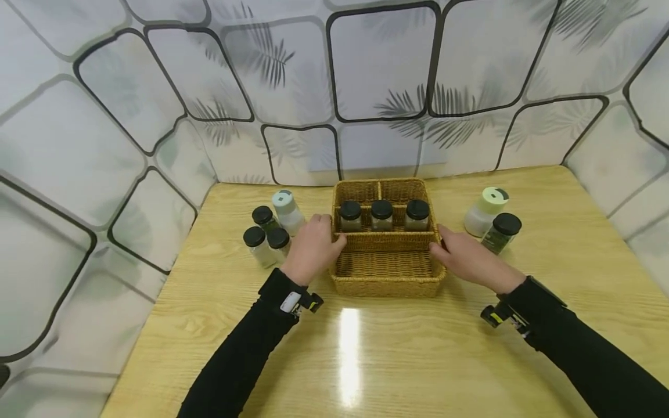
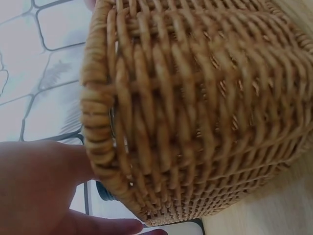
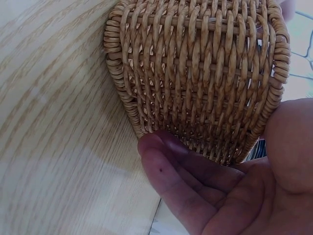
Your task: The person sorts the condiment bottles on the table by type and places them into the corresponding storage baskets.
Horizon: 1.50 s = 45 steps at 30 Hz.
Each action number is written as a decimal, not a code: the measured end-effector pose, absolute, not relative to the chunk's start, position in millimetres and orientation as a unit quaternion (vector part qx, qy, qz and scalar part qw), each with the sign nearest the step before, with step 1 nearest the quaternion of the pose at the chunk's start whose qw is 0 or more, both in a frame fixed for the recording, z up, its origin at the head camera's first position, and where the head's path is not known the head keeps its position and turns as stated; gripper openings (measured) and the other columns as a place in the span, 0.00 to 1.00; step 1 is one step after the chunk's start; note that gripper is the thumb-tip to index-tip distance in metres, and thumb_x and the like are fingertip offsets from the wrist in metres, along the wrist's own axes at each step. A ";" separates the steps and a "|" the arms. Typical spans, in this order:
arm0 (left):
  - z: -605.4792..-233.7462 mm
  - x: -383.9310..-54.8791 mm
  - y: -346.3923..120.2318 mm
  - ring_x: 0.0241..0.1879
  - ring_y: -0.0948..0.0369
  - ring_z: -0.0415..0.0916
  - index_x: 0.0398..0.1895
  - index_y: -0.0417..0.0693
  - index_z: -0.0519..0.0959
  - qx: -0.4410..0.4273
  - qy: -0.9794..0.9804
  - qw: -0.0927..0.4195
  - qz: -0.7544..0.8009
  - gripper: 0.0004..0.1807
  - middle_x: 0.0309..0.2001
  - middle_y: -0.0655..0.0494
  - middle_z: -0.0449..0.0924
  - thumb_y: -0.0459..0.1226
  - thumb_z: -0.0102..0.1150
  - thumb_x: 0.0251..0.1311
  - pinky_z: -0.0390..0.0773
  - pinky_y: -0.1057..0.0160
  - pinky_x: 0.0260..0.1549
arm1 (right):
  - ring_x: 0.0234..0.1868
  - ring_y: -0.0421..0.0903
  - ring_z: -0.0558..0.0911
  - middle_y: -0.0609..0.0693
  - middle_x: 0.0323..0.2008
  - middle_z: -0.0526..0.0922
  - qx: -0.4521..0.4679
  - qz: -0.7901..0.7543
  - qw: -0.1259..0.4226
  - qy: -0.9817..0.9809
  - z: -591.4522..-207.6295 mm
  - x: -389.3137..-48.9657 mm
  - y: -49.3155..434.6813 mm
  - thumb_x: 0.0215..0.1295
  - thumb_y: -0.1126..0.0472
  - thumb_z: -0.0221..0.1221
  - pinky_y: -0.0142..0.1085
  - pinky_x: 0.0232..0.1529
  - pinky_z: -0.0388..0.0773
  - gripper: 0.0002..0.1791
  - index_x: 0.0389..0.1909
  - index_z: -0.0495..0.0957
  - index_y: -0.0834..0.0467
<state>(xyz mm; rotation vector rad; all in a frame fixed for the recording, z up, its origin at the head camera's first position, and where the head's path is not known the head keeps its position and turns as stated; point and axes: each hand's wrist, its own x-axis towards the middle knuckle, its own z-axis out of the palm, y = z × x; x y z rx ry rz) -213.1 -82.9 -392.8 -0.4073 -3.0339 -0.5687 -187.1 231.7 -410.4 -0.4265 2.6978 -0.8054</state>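
A woven wicker basket (image 1: 387,288) with compartments sits on the table in the head view. Three black-lidded jars, a left one (image 1: 350,217), a middle one (image 1: 381,216) and a right one (image 1: 417,216), stand in its middle row. My left hand (image 1: 313,249) grips the basket's left side, thumb over the rim. On the opposite side my right hand (image 1: 473,259) holds the wall, its thumb at the rim. Fingers (image 3: 178,188) lie along the outer weave in the right wrist view. The left wrist view shows the basket wall (image 2: 195,107) close up, with several left fingertips partly hidden.
Left of the basket stand a white shaker with a pale blue lid (image 1: 288,213) and several black-lidded jars (image 1: 259,247). To the right are a green-lidded shaker (image 1: 486,212) and a dark-lidded jar (image 1: 500,233). Patterned cloth (image 1: 387,64) borders the wooden table (image 1: 418,360).
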 end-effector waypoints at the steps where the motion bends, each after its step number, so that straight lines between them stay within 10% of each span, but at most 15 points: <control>1: -392.9 -212.5 -82.6 0.45 0.44 0.82 0.60 0.30 0.74 -0.131 -0.973 0.012 -0.188 0.29 0.53 0.36 0.78 0.47 0.58 0.69 0.84 0.50 0.43 | 0.18 0.43 0.65 0.48 0.18 0.66 -0.148 -0.279 0.147 0.937 -410.6 -186.6 232.3 0.81 0.54 0.42 0.38 0.24 0.61 0.36 0.76 0.47 0.76; 26: -340.5 -229.6 -127.4 0.40 0.48 0.79 0.55 0.43 0.82 -0.123 -0.972 0.164 -0.112 0.18 0.47 0.44 0.83 0.45 0.56 0.71 0.78 0.53 0.28 | 0.17 0.43 0.64 0.48 0.17 0.66 -0.159 -0.269 0.160 0.936 -408.6 -188.4 230.9 0.81 0.53 0.42 0.37 0.23 0.60 0.37 0.74 0.46 0.79; 45: -325.4 -270.1 -132.9 0.47 0.40 0.77 0.53 0.38 0.79 -0.048 -0.999 0.006 -0.016 0.21 0.49 0.37 0.78 0.47 0.59 0.69 0.80 0.41 0.44 | 0.17 0.43 0.64 0.48 0.17 0.66 -0.160 -0.266 0.162 0.937 -408.5 -190.2 230.8 0.79 0.55 0.42 0.37 0.22 0.60 0.38 0.74 0.45 0.80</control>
